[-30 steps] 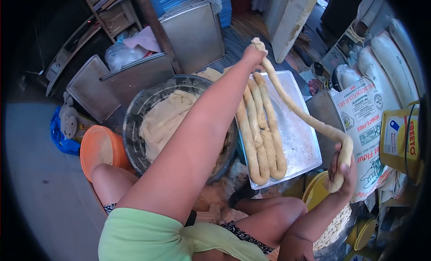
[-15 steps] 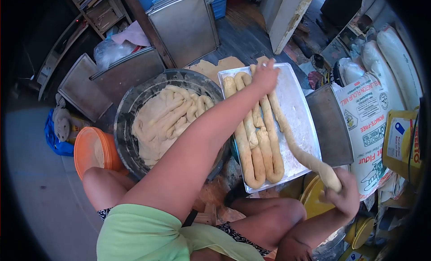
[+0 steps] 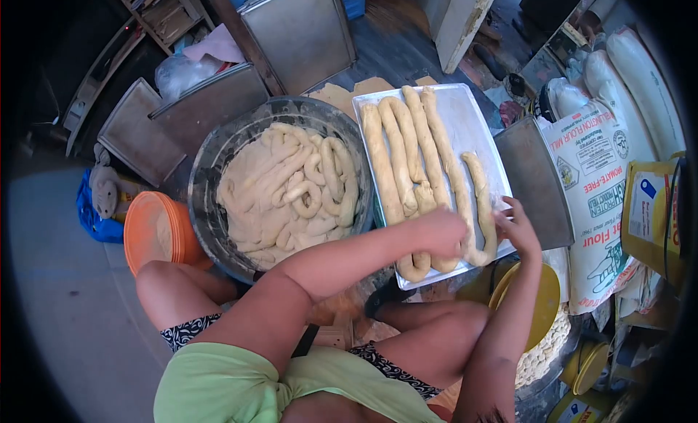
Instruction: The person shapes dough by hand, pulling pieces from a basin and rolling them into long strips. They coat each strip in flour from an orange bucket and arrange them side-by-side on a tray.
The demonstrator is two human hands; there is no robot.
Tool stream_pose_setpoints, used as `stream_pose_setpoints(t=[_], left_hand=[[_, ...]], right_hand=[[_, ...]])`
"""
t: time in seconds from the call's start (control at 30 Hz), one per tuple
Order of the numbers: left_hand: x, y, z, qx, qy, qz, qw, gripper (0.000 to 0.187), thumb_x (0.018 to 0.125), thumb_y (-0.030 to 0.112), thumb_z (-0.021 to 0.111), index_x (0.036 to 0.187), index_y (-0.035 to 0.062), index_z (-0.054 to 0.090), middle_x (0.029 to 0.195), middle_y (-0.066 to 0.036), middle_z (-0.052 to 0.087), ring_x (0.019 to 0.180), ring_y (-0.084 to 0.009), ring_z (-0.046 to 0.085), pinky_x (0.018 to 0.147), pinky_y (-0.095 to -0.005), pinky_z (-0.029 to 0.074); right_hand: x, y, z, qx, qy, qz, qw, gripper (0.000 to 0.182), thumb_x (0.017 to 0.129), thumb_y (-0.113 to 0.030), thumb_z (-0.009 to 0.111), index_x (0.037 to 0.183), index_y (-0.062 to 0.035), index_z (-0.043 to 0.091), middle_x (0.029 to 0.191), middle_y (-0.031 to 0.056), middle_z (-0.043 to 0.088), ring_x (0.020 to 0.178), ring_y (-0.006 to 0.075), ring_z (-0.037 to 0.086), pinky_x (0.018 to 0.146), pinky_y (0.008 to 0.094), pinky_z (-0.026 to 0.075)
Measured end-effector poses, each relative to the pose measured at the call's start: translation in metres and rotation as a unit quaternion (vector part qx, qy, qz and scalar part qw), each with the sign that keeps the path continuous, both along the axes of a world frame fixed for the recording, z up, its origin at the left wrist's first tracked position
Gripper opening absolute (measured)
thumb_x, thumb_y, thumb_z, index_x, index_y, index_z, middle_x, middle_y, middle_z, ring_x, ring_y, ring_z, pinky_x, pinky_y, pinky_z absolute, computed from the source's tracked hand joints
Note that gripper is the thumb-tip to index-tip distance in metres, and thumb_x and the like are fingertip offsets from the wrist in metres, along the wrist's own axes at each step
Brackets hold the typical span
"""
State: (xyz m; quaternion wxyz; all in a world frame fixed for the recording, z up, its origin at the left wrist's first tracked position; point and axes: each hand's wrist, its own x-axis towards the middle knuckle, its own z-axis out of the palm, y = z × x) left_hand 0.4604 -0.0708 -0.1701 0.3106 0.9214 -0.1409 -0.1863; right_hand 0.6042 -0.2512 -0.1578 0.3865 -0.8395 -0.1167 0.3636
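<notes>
Dough ropes (image 3: 393, 158) lie lengthwise side by side on a metal baking tray (image 3: 462, 96), some bent into U shapes. The rightmost rope (image 3: 481, 192) bends near the tray's front edge and runs back up along the right. Over the front part of the ropes is my left hand (image 3: 440, 232), curled and slightly blurred; whatever is in its fingers is hidden. My right hand (image 3: 519, 225) is at the tray's right edge, fingers apart, its fingertips against the rightmost rope. Left of the tray, a black tub (image 3: 206, 168) holds a large mass of coiled dough (image 3: 251, 187).
Orange containers (image 3: 185, 238) stand left of the tub. Metal trays (image 3: 298, 41) lean behind it, and another tray (image 3: 534, 183) leans at the right. Flour sacks (image 3: 592, 205) and a yellow container (image 3: 649, 219) crowd the right side. A yellow lid (image 3: 542, 307) is below my right hand.
The rope's free end, held up off the tray by my right hand, now lies bent back on the tray. My left hand has come from the far end to the near end.
</notes>
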Motion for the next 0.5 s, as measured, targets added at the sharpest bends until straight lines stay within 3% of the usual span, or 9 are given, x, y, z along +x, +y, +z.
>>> stream_pose_setpoints(t=[0.03,0.07,0.1,0.13,0.2,0.33,0.4,0.47,0.5], left_hand=[[0.01,0.006,-0.002,-0.016,0.031,0.055,0.998,0.045,0.079,0.044,0.059,0.107,0.0088,0.062,0.113,-0.014,0.055,0.107,-0.0321,0.05,0.094,-0.0523,0.031],[0.014,0.007,-0.006,-0.036,-0.076,0.124,0.989,0.043,0.082,0.042,0.056,0.11,0.0098,0.06,0.114,-0.014,0.054,0.11,-0.0326,0.049,0.096,-0.0515,0.03],[0.017,0.007,-0.013,-0.055,-0.181,0.19,0.963,0.041,0.084,0.041,0.053,0.112,0.0109,0.059,0.116,-0.014,0.053,0.112,-0.033,0.048,0.098,-0.0507,0.029],[0.023,0.003,-0.027,-0.056,-0.179,0.19,0.964,0.041,0.084,0.041,0.053,0.112,0.0109,0.059,0.116,-0.014,0.053,0.112,-0.033,0.048,0.098,-0.0507,0.029],[0.041,-0.006,-0.05,-0.029,-0.434,0.228,0.871,0.045,0.086,0.043,0.05,0.114,0.0089,0.056,0.115,-0.012,0.053,0.117,-0.0331,0.045,0.103,-0.0522,0.024],[0.061,-0.003,-0.047,-0.009,-0.338,0.178,0.924,0.052,0.086,0.047,0.048,0.119,0.0084,0.054,0.124,-0.013,0.05,0.126,-0.0343,0.038,0.106,-0.0547,0.017],[0.074,0.013,-0.027,0.173,-0.124,0.135,0.968,0.057,0.085,0.051,0.048,0.127,0.0121,0.051,0.136,-0.014,0.041,0.131,-0.0345,0.031,0.106,-0.0574,0.013],[0.077,0.021,-0.039,0.186,-0.095,0.151,0.966,0.057,0.084,0.052,0.049,0.129,0.0176,0.05,0.143,-0.013,0.032,0.134,-0.0342,0.026,0.107,-0.057,0.011],[0.07,0.022,-0.047,0.094,-0.192,0.182,0.96,0.057,0.083,0.051,0.05,0.128,0.0175,0.051,0.142,-0.013,0.032,0.133,-0.0339,0.026,0.107,-0.057,0.011]], right_hand=[[0.0,0.007,-0.016,-0.019,-0.002,0.043,0.999,0.064,0.073,-0.019,0.071,0.129,-0.0036,0.043,0.101,0.01,0.056,0.084,0.0195,0.055,0.075,0.0314,0.047],[0.003,0.008,-0.025,-0.021,0.0,0.043,0.999,0.064,0.073,-0.019,0.071,0.129,-0.0036,0.043,0.101,0.01,0.056,0.084,0.0195,0.055,0.075,0.0314,0.047],[0.005,0.009,-0.029,-0.002,-0.038,0.152,0.988,0.066,0.073,-0.018,0.071,0.13,-0.003,0.042,0.102,0.0109,0.056,0.081,0.0185,0.056,0.07,0.03,0.048],[0.007,0.011,-0.031,0.017,-0.075,0.258,0.963,0.067,0.072,-0.017,0.071,0.131,-0.0023,0.04,0.102,0.0119,0.057,0.078,0.0176,0.056,0.066,0.0285,0.048],[0.01,0.016,-0.031,0.042,0.006,0.245,0.969,0.068,0.07,-0.015,0.072,0.129,-0.0013,0.041,0.105,0.0136,0.058,0.078,0.0164,0.058,0.06,0.0273,0.049],[-0.009,0.03,-0.001,-0.074,0.021,0.188,0.979,0.067,0.07,-0.021,0.075,0.125,-0.0028,0.041,0.102,0.0129,0.058,0.079,0.0175,0.06,0.059,0.0298,0.052],[-0.012,0.028,-0.003,-0.132,0.047,0.233,0.962,0.068,0.069,-0.022,0.076,0.123,-0.0035,0.04,0.094,0.0111,0.057,0.075,0.0184,0.06,0.056,0.0312,0.053],[-0.012,0.029,-0.003,-0.142,0.049,0.229,0.962,0.07,0.066,-0.023,0.079,0.121,-0.0039,0.041,0.089,0.009,0.054,0.071,0.0184,0.059,0.051,0.0286,0.051],[-0.014,0.032,0.003,-0.142,0.029,0.226,0.963,0.07,0.067,-0.023,0.079,0.123,-0.004,0.04,0.09,0.0101,0.054,0.072,0.0187,0.059,0.054,0.0294,0.05]])
